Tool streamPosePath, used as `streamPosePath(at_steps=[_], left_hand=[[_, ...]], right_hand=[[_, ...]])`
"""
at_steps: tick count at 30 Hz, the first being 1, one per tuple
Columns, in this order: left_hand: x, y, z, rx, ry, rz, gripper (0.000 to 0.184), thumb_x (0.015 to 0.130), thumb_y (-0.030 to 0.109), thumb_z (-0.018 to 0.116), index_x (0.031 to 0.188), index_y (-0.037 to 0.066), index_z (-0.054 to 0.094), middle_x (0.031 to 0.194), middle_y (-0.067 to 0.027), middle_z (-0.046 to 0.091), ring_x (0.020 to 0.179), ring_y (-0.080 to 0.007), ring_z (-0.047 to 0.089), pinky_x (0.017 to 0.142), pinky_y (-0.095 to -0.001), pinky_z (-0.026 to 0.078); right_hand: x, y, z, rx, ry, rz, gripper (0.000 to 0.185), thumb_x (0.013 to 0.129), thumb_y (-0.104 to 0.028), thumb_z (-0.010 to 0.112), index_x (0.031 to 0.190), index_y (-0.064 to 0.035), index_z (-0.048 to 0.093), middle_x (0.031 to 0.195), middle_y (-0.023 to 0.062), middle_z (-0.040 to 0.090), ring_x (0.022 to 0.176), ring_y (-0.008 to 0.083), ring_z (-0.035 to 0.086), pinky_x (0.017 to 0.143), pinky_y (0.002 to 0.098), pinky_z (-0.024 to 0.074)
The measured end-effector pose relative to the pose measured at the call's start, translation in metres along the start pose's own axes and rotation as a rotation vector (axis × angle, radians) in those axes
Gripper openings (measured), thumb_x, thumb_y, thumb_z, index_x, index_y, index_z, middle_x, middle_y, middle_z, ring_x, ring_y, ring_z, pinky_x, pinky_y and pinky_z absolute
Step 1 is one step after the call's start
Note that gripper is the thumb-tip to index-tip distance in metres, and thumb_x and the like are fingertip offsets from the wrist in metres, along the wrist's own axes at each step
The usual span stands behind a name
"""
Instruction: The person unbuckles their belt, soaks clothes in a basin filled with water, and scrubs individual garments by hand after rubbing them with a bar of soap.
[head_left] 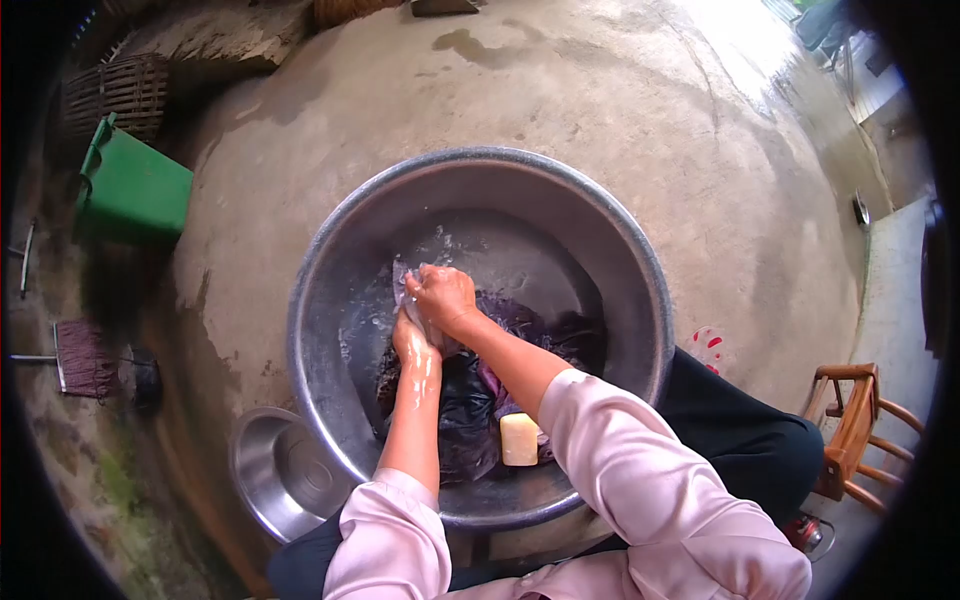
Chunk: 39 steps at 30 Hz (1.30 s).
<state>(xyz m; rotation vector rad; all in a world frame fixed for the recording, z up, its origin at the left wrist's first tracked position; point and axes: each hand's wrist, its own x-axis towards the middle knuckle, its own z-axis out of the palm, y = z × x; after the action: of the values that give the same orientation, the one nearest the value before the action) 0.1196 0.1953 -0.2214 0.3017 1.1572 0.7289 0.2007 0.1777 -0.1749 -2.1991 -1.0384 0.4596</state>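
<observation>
My left hand (412, 340) and my right hand (446, 297) are close together inside a large metal basin (480, 158). Both are closed on a wet, pale cloth (399, 272), part of which sticks out past the fingers. White suds streak my left wrist and forearm. Dark wet clothes (465, 400), some purplish, lie in the water beneath my forearms. On top of them, near the basin's close side, rests a block of pale yellow soap (519, 440). Bubbles float on the water to the left of and beyond my hands.
A smaller metal bowl (290, 475) stands at the basin's lower left. To the left are a green bin (137, 190), a woven basket (115, 95) and a purplish brush head (84, 357). A wooden chair (848, 430) is on the right, by my knee.
</observation>
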Motion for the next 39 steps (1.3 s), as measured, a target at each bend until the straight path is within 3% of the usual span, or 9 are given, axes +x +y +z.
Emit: streamPosePath(at_steps=[5,8,13,17,22,27,31,36,39], left_hand=[[0.140,-0.051,-0.121,0.779,-0.744,0.433,0.035,0.094,0.037,0.042,0.106,0.007,0.057,0.103,-0.0114,0.061,0.095,-0.0239,0.061,0.082,-0.0380,0.050],[0.053,-0.023,-0.074,-0.223,-1.128,-0.080,0.041,0.093,0.036,0.043,0.116,0.003,0.054,0.112,-0.0134,0.059,0.102,-0.0267,0.059,0.087,-0.0402,0.048],[-0.038,0.026,0.035,-0.148,-0.238,-0.018,0.032,0.085,0.028,0.062,0.107,0.005,0.061,0.095,-0.0085,0.064,0.087,-0.0220,0.063,0.079,-0.0355,0.051],[-0.091,0.071,0.085,-0.117,-0.598,-0.036,0.025,0.087,0.028,0.059,0.098,0.005,0.060,0.094,-0.0098,0.065,0.085,-0.0219,0.064,0.078,-0.0363,0.052],[-0.132,0.091,0.104,-0.193,-0.778,-0.022,0.039,0.084,0.032,0.060,0.105,0.000,0.061,0.102,-0.0144,0.066,0.091,-0.0263,0.064,0.086,-0.0386,0.050],[-0.036,0.068,0.029,0.168,-0.518,0.057,0.029,0.077,0.020,0.061,0.097,-0.001,0.064,0.094,-0.0102,0.067,0.088,-0.0224,0.063,0.084,-0.0335,0.049],[0.029,0.044,-0.036,0.328,-0.231,0.222,0.011,0.072,0.012,0.063,0.080,0.005,0.065,0.080,-0.0028,0.062,0.076,-0.0169,0.056,0.074,-0.0285,0.043],[0.084,0.029,-0.096,1.293,0.452,0.630,0.047,0.069,0.020,0.066,0.109,-0.004,0.056,0.105,-0.0207,0.063,0.103,-0.0316,0.059,0.091,-0.0381,0.043],[0.071,0.024,-0.057,1.114,0.077,0.795,0.068,0.067,0.025,0.068,0.127,0.000,0.048,0.122,-0.0245,0.056,0.112,-0.0367,0.055,0.096,-0.0408,0.042]], right_hand=[[-0.059,-0.028,-0.006,0.073,-0.126,-0.164,0.034,0.079,-0.037,0.057,0.068,-0.0052,0.064,0.068,0.0224,0.062,0.067,0.0369,0.064,0.063,0.0469,0.0511],[-0.082,-0.027,-0.003,0.120,-0.042,-0.260,0.032,0.078,-0.036,0.060,0.065,-0.0068,0.063,0.066,0.0208,0.061,0.064,0.0366,0.063,0.060,0.0464,0.0501],[0.000,0.022,-0.018,0.197,0.217,0.204,0.056,0.087,-0.056,0.051,0.069,-0.0039,0.062,0.073,0.0225,0.061,0.070,0.0393,0.061,0.063,0.0476,0.0466],[0.025,0.108,0.012,0.987,0.090,0.475,0.064,0.088,-0.067,0.044,0.101,-0.0062,0.061,0.092,0.0041,0.062,0.084,0.0203,0.060,0.072,0.0353,0.0467],[0.005,0.085,-0.043,1.846,-0.470,0.437,0.073,0.087,-0.067,0.042,0.132,-0.0097,0.048,0.124,0.0117,0.059,0.106,0.0279,0.059,0.093,0.0471,0.0466],[0.040,0.109,-0.084,1.706,-0.359,0.381,0.032,0.083,-0.026,0.069,0.108,-0.0072,0.063,0.100,0.0091,0.067,0.087,0.0226,0.064,0.080,0.0385,0.0535],[0.059,0.163,-0.096,0.800,-0.002,0.428,0.033,0.076,0.000,0.064,0.109,-0.0069,0.063,0.093,0.0061,0.065,0.085,0.0147,0.061,0.074,0.0297,0.0503],[0.052,0.241,-0.040,0.345,0.069,0.490,0.048,0.076,-0.023,0.071,0.119,-0.0053,0.060,0.119,0.0150,0.062,0.105,0.0261,0.061,0.087,0.0341,0.0476],[0.026,0.170,-0.003,0.464,0.174,0.261,0.060,0.076,-0.037,0.072,0.124,-0.0044,0.056,0.123,0.0176,0.059,0.114,0.0303,0.057,0.095,0.0357,0.0440]])
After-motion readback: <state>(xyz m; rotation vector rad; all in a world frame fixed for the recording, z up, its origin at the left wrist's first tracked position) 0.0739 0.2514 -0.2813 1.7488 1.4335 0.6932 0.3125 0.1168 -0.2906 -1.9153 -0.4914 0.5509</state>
